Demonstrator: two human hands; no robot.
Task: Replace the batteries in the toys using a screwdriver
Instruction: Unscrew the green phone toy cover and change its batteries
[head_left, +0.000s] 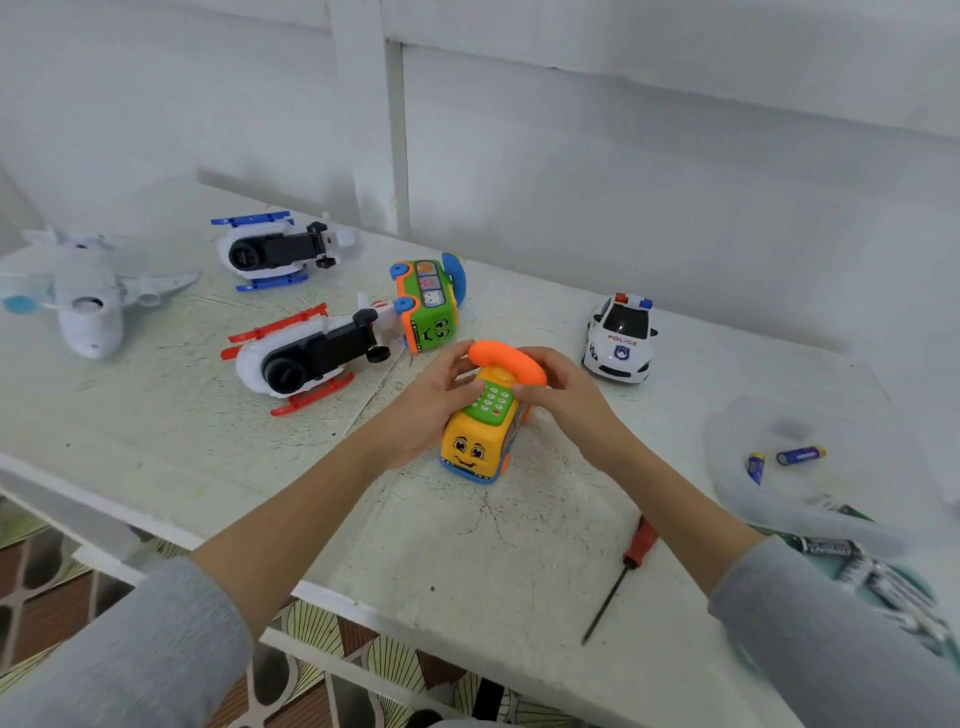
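Note:
A yellow toy bus phone (475, 447) with a green keypad and an orange handset (506, 361) stands upright in the middle of the white table (467, 551). My left hand (431, 400) grips its left side, thumb on the keypad. My right hand (558, 389) holds the right end of the handset. A red-handled screwdriver (623, 571) lies on the table near my right forearm, untouched. Two blue batteries (784, 460) lie in a clear tray (831, 519) at the right.
A green bus phone (426, 306) lies on its side behind. Two helicopters, red (306, 358) and blue (275, 249), lie belly-up at left, with a white plane (88, 296) at far left. A police car (621, 340) stands right. Packaged batteries (872, 577) sit near the right edge.

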